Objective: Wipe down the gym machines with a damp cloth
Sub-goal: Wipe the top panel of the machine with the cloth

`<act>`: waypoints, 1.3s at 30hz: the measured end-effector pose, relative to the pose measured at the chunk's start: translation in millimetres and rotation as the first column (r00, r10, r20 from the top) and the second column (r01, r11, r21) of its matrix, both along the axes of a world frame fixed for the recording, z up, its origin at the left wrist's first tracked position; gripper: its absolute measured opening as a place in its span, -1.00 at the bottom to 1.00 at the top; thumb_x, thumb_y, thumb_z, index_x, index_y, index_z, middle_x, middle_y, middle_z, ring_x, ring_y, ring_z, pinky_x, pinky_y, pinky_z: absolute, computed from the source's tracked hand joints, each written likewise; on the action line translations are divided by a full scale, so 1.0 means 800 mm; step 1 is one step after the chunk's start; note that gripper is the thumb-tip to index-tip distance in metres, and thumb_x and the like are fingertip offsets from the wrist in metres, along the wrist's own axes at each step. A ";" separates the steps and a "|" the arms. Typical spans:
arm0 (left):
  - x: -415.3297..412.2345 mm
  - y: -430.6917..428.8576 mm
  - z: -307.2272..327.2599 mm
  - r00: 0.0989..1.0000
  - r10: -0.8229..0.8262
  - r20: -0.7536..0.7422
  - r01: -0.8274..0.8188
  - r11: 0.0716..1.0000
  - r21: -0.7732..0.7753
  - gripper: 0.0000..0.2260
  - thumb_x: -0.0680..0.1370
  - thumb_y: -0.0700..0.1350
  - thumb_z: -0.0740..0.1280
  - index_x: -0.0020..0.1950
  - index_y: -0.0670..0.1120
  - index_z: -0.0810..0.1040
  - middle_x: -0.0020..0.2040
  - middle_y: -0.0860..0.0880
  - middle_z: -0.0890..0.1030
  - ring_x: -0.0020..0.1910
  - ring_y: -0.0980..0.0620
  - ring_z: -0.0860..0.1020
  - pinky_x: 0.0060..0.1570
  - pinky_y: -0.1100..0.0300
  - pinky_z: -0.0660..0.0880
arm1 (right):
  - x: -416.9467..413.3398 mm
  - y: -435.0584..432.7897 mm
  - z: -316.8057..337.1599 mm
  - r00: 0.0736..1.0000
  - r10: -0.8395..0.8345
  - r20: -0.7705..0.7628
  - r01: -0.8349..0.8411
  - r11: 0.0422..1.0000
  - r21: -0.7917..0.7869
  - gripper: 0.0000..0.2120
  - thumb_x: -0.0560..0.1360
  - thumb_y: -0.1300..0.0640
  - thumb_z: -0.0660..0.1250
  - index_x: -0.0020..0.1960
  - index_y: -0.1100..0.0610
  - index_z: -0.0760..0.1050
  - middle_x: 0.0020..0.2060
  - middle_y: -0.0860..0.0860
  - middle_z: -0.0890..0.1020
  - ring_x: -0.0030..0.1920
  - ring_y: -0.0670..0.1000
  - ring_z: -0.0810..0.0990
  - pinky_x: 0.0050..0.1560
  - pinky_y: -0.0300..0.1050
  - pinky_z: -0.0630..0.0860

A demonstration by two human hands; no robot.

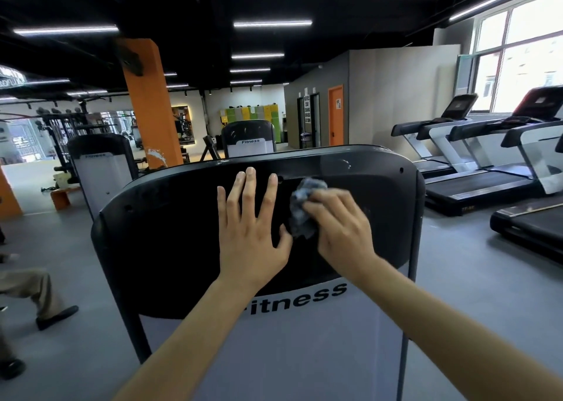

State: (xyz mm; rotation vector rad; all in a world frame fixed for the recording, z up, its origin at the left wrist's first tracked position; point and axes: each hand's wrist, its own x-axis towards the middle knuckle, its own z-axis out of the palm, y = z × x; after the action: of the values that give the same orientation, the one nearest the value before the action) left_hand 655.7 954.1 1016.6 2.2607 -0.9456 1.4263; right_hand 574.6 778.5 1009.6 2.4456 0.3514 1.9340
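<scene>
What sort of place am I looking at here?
A gym, quite clearly: treadmills line the window wall, machines marked "Fitness" stand about, and the right hand holds a cloth against the nearest machine.

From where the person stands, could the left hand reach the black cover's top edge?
Probably yes. The left hand lies flat on the black cover, fingertips just below its top edge, nothing between; the right hand, gripping the cloth, is off to its side.
</scene>
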 end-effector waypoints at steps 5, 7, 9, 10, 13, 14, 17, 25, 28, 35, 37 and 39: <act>-0.001 -0.001 -0.003 1.000 0.017 -0.017 -0.017 1.000 0.018 -0.12 0.55 0.13 0.39 0.77 -0.05 0.05 0.73 -0.24 0.05 0.73 -0.25 0.00 0.65 -0.34 -0.03 | 0.012 -0.019 0.075 1.000 0.004 -0.030 0.001 0.987 0.162 -0.76 0.55 0.37 0.39 0.19 0.22 0.67 0.21 0.05 0.64 0.23 0.10 0.54 0.17 -0.07 0.57; -0.001 -0.002 -0.003 0.999 0.019 -0.026 -0.018 1.000 0.022 -0.11 0.56 0.14 0.38 0.77 -0.05 0.02 0.74 -0.24 0.02 0.73 -0.24 -0.03 0.65 -0.34 -0.04 | 0.015 -0.016 0.071 1.000 0.004 -0.017 -0.001 0.978 0.208 -0.75 0.55 0.37 0.40 0.20 0.21 0.66 0.22 0.04 0.63 0.25 0.08 0.53 0.17 -0.11 0.56; -0.001 -0.001 -0.005 0.999 0.021 -0.030 -0.020 0.999 0.033 -0.11 0.56 0.15 0.37 0.77 -0.04 0.00 0.74 -0.24 0.00 0.74 -0.23 -0.06 0.66 -0.33 -0.05 | 0.012 -0.008 0.047 0.999 -0.015 0.040 0.005 0.974 0.225 -0.76 0.56 0.39 0.37 0.18 0.22 0.67 0.23 0.06 0.63 0.25 0.10 0.54 0.18 -0.17 0.53; -0.001 0.000 -0.006 0.999 0.021 -0.031 -0.020 0.999 0.039 -0.11 0.56 0.15 0.37 0.77 -0.03 -0.01 0.74 -0.24 -0.02 0.74 -0.23 -0.07 0.66 -0.33 -0.05 | 0.011 -0.005 0.028 0.998 -0.020 0.064 0.005 0.974 0.228 -0.76 0.56 0.40 0.35 0.16 0.23 0.67 0.22 0.08 0.64 0.24 0.12 0.55 0.17 -0.17 0.52; -0.003 0.001 -0.007 0.999 0.015 -0.039 -0.013 0.999 0.050 -0.11 0.57 0.14 0.36 0.77 -0.02 -0.02 0.75 -0.23 -0.06 0.74 -0.22 -0.10 0.67 -0.31 -0.07 | 0.004 0.000 -0.053 0.999 -0.032 0.033 0.026 0.984 0.177 -0.81 0.57 0.40 0.35 0.11 0.25 0.68 0.20 0.12 0.66 0.19 0.16 0.58 0.17 -0.09 0.55; -0.003 0.001 -0.007 0.999 0.016 -0.044 -0.014 0.998 0.053 -0.11 0.57 0.14 0.37 0.77 -0.01 -0.03 0.75 -0.23 -0.07 0.74 -0.22 -0.11 0.67 -0.31 -0.08 | 0.001 -0.002 -0.083 0.999 -0.026 -0.019 0.028 0.990 0.137 -0.81 0.58 0.39 0.35 0.11 0.26 0.68 0.20 0.13 0.66 0.18 0.17 0.59 0.17 -0.04 0.57; -0.007 0.001 -0.006 0.998 0.027 -0.057 -0.023 0.998 0.059 -0.10 0.56 0.13 0.40 0.77 0.01 -0.02 0.75 -0.23 -0.07 0.74 -0.22 -0.12 0.67 -0.30 -0.06 | -0.011 -0.011 -0.135 0.974 0.003 -0.228 0.000 1.000 0.012 -0.73 0.53 0.42 0.32 0.18 0.26 0.66 0.22 0.14 0.64 0.18 0.21 0.60 0.12 0.11 0.58; -0.014 0.001 -0.011 0.996 0.027 -0.089 -0.019 0.995 0.093 -0.07 0.55 0.17 0.44 0.77 0.05 -0.02 0.75 -0.22 -0.15 0.73 -0.21 -0.19 0.67 -0.29 -0.06 | -0.011 -0.024 -0.025 0.996 -0.033 -0.083 0.040 0.996 0.081 -0.81 0.62 0.31 0.32 0.18 0.26 0.66 0.17 0.14 0.65 0.13 0.18 0.59 0.11 0.07 0.57; -0.016 -0.001 -0.011 0.995 0.033 -0.096 -0.023 0.995 0.095 -0.07 0.55 0.16 0.44 0.77 0.04 -0.03 0.75 -0.22 -0.15 0.73 -0.21 -0.20 0.67 -0.29 -0.07 | -0.011 -0.015 -0.038 0.999 -0.048 -0.014 0.049 0.989 0.143 -0.84 0.64 0.32 0.32 0.13 0.27 0.67 0.17 0.12 0.66 0.16 0.15 0.58 0.19 -0.10 0.55; -0.021 -0.004 -0.018 0.995 0.021 -0.095 -0.012 0.995 0.099 -0.13 0.58 0.09 0.41 0.77 0.05 0.00 0.75 -0.23 -0.16 0.73 -0.23 -0.20 0.66 -0.33 -0.02 | -0.019 -0.011 -0.167 0.958 -0.002 -0.286 0.023 0.997 0.068 -0.76 0.55 0.40 0.26 0.11 0.23 0.63 0.16 0.11 0.63 0.10 0.18 0.57 0.04 0.08 0.57; -0.022 -0.005 -0.018 0.995 0.031 -0.094 -0.020 0.994 0.107 -0.14 0.59 0.10 0.40 0.77 0.05 0.00 0.74 -0.24 -0.16 0.73 -0.24 -0.20 0.65 -0.34 -0.02 | -0.023 -0.015 -0.151 0.941 -0.010 -0.339 0.027 0.999 0.045 -0.75 0.47 0.42 0.31 0.09 0.22 0.62 0.13 0.10 0.62 0.04 0.17 0.56 -0.02 0.11 0.55; -0.023 -0.006 -0.018 0.995 0.024 -0.098 -0.013 0.994 0.105 -0.14 0.59 0.09 0.40 0.77 0.05 -0.01 0.74 -0.25 -0.17 0.73 -0.25 -0.20 0.65 -0.34 -0.03 | -0.023 -0.018 -0.115 0.946 -0.040 -0.323 0.052 0.998 0.031 -0.74 0.42 0.43 0.37 0.07 0.22 0.61 0.11 0.11 0.62 0.00 0.18 0.54 -0.06 0.12 0.52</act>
State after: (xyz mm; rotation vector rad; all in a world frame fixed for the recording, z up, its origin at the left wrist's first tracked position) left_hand 637.6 949.6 1001.9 2.3972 -0.9918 1.2865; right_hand 556.3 763.9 917.6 2.7696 0.2554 1.5340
